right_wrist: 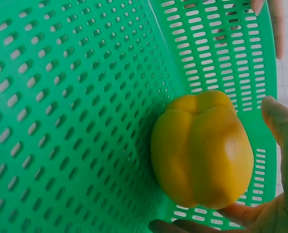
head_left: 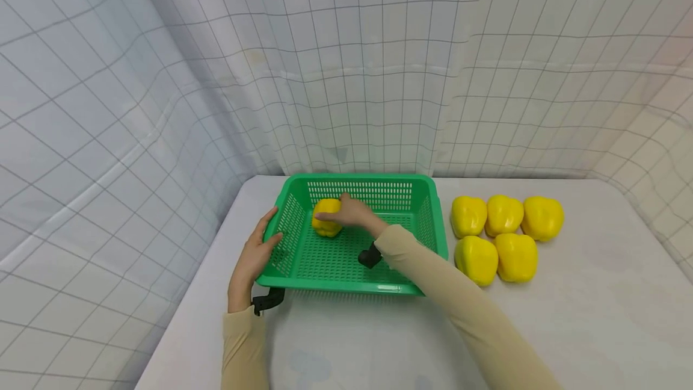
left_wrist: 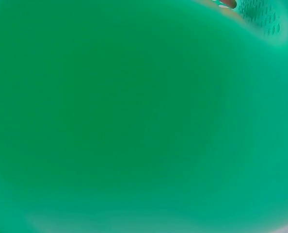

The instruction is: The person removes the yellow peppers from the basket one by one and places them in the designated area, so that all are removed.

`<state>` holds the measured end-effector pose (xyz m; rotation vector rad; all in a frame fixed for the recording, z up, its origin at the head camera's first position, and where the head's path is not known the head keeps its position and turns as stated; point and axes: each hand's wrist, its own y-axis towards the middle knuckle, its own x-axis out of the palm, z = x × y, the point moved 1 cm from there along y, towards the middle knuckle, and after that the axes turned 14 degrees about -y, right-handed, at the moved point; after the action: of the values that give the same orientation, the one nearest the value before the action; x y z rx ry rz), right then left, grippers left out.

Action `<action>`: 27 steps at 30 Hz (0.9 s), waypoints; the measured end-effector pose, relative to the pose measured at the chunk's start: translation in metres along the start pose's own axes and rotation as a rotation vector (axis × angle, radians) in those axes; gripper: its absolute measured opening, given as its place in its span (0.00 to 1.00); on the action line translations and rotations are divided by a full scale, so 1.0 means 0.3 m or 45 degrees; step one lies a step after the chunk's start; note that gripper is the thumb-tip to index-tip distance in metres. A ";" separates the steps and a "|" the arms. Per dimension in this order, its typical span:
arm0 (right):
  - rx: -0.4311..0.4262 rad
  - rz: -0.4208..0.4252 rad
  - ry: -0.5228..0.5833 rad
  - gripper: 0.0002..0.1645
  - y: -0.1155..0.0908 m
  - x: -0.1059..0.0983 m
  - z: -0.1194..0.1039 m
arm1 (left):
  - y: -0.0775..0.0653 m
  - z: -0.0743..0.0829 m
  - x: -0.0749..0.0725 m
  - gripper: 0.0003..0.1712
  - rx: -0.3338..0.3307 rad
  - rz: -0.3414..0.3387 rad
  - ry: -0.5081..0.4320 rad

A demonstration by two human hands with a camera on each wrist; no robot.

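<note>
A green perforated plastic basket (head_left: 335,286) sits on the table in the head view. My left hand (head_left: 257,256) grips its left rim, thumb on the inside and fingers along the outside. Inside, near the back left corner, a yellow bell pepper (head_left: 326,229) rests on the basket floor. My right hand (head_left: 357,214) reaches in over the basket and is at that pepper. In the right wrist view the thumb (right_wrist: 276,116) stands off the pepper, with fingers spread loosely at its lower side. Green plastic fills nearly all of the left wrist view.
Right of the basket, several more yellow bell peppers (head_left: 503,215) stand in two rows on the white table (head_left: 590,294). A white sheet with a dark grid (head_left: 368,77) hangs behind the table and along both sides.
</note>
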<state>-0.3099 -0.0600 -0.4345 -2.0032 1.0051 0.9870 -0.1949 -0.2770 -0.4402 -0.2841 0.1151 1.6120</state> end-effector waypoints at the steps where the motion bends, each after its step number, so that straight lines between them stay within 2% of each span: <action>1: 0.015 -0.001 -0.002 0.55 0.001 0.002 -0.004 | 0.000 0.000 0.000 0.35 0.001 0.001 0.000; 12: 0.157 -0.003 -0.118 0.53 -0.016 0.012 -0.027 | 0.000 -0.002 0.001 0.35 0.005 0.003 0.002; 20: 0.151 -0.015 -0.155 0.49 -0.016 0.019 -0.020 | -0.004 0.004 0.002 0.35 0.015 -0.004 0.004; 27: 0.083 0.005 -0.111 0.47 -0.020 0.023 -0.005 | -0.005 0.005 0.000 0.35 0.003 0.000 0.008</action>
<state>-0.3014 -0.0608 -0.4382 -1.8894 0.9820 1.0215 -0.1937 -0.2766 -0.4386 -0.2869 0.1219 1.6111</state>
